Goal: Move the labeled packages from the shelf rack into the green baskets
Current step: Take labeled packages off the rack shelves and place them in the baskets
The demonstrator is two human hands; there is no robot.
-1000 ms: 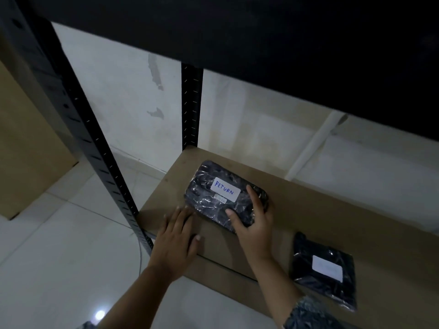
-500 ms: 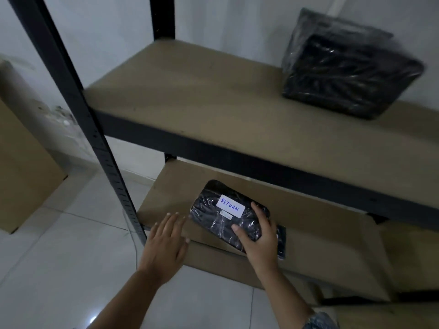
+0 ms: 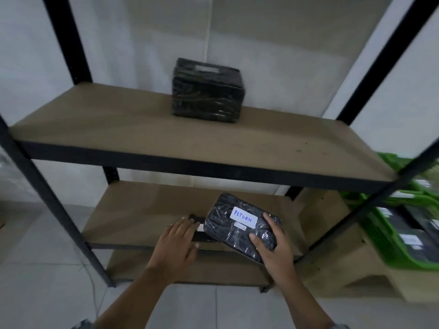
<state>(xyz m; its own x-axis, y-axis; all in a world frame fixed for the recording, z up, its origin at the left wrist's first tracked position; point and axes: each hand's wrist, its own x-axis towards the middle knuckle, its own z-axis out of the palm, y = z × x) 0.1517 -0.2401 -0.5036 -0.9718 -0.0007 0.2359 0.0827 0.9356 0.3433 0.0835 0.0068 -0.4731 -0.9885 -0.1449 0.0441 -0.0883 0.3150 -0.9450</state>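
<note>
My right hand (image 3: 273,250) grips a flat black wrapped package (image 3: 237,224) with a white label reading RETURN, held in front of the lower shelf (image 3: 133,217) of the rack. My left hand (image 3: 177,245) hovers flat beside it, fingers straight, holding nothing. Partly hidden behind my left hand and the held package, a second flat black package (image 3: 202,233) lies on the lower shelf. A bigger black wrapped box (image 3: 207,91) with a pale label on top stands on the upper shelf (image 3: 118,124). Green baskets (image 3: 389,231) sit at the right, holding dark labeled packages.
Black metal uprights (image 3: 47,205) frame the rack at left and right. The baskets rest on brown cardboard boxes (image 3: 337,262) beside the rack. A white wall is behind, and pale floor tiles (image 3: 40,281) lie below.
My right hand has lifted the RETURN package off the lower shelf and carried it rightward. My left hand came off the shelf edge. The view rose and pulled back, revealing the upper shelf and the baskets.
</note>
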